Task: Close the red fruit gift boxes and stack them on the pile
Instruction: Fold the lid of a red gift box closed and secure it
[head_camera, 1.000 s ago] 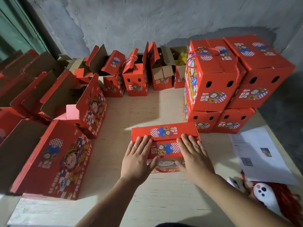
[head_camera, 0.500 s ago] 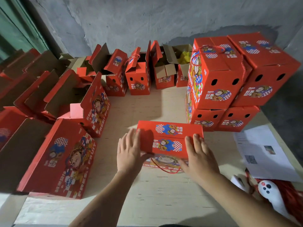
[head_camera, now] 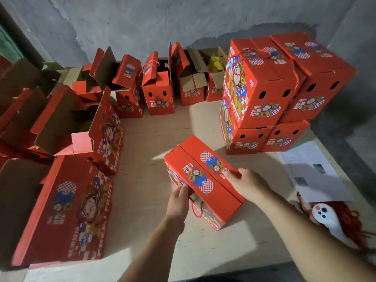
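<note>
A closed red fruit gift box [head_camera: 203, 176] sits turned at an angle in the middle of the table, its two top flaps meeting along a seam. My left hand [head_camera: 179, 200] pinches the red rope handle at the box's near-left side. My right hand [head_camera: 247, 183] holds the box's right top edge, thumb on the lid. The pile of closed red boxes [head_camera: 270, 90] stands at the back right, two layers high.
Open red boxes [head_camera: 97, 129] line the left side and the back wall [head_camera: 156, 86], flaps up. A flat-lying box [head_camera: 67, 208] is at the near left. White paper sheets [head_camera: 313, 171] and a red-haired plush toy [head_camera: 329, 218] lie at the right edge.
The box has been turned from square-on to diagonal. My left hand moved from the lid to the rope handle; my right hand shifted to the box's right edge.
</note>
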The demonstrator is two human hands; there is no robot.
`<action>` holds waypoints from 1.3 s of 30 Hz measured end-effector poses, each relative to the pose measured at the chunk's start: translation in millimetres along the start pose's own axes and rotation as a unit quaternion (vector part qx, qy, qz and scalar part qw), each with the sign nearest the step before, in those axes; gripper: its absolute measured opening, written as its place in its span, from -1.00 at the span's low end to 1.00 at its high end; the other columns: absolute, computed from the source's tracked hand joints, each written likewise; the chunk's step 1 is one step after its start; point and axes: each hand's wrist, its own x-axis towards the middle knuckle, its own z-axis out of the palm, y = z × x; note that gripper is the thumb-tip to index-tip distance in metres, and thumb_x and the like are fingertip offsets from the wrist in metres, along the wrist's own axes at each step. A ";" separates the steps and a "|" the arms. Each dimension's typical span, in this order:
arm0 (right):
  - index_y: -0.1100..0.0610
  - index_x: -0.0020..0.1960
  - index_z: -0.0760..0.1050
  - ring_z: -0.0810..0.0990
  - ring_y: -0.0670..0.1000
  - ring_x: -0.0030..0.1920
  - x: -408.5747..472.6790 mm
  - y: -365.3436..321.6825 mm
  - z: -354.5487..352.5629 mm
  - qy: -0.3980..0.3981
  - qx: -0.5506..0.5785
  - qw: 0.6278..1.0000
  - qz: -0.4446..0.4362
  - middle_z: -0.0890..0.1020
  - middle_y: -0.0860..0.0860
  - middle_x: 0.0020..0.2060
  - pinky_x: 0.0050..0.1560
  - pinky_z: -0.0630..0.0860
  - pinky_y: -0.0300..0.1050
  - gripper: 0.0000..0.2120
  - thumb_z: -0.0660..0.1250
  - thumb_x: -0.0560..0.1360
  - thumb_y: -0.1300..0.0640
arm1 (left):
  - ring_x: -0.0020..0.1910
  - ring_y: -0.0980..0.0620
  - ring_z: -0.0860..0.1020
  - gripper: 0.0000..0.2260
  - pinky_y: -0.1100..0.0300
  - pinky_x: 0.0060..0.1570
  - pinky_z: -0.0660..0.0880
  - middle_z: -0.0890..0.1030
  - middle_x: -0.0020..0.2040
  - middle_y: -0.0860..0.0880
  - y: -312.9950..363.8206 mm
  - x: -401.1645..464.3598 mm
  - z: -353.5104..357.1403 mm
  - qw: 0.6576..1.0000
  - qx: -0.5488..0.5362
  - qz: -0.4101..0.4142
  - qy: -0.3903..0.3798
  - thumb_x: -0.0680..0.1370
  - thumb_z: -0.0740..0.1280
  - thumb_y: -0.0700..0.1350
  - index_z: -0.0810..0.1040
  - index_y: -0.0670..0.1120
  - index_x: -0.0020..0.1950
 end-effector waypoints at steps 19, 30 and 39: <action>-0.11 0.13 0.61 0.69 -0.13 0.03 -102.3 -96.5 54.2 -0.042 0.417 0.880 -0.222 0.74 -0.06 -0.02 -0.01 0.60 -0.20 -0.79 0.37 0.51 -0.01 | -0.21 0.06 0.64 -0.78 0.09 -0.11 0.61 0.68 -0.22 0.02 92.6 -60.4 -30.0 0.921 0.074 0.338 -0.181 0.66 0.30 0.08 0.69 0.02 0.08; 0.07 -0.22 0.52 0.45 0.00 -0.29 -104.2 -144.1 -92.2 -0.054 0.614 0.742 -0.265 0.35 -0.04 -0.41 0.06 0.47 -0.06 -0.77 0.32 0.59 0.02 | -0.13 0.34 0.62 -0.86 0.50 -0.14 0.46 0.72 -0.10 0.14 79.8 -38.0 -63.4 0.961 -0.019 0.273 0.027 0.69 0.30 -0.20 0.64 -0.03 0.04; 0.07 -0.23 0.44 0.55 0.03 -0.33 -111.2 -147.8 -72.2 -0.075 0.470 0.865 -0.157 0.37 -0.01 -0.43 0.13 0.39 0.10 -0.72 0.30 0.58 -0.07 | 0.29 0.07 0.60 -0.62 0.18 0.18 0.50 0.64 0.30 0.04 31.2 -32.7 -45.1 0.992 -0.068 0.094 -0.053 0.67 0.30 0.17 0.51 0.06 0.44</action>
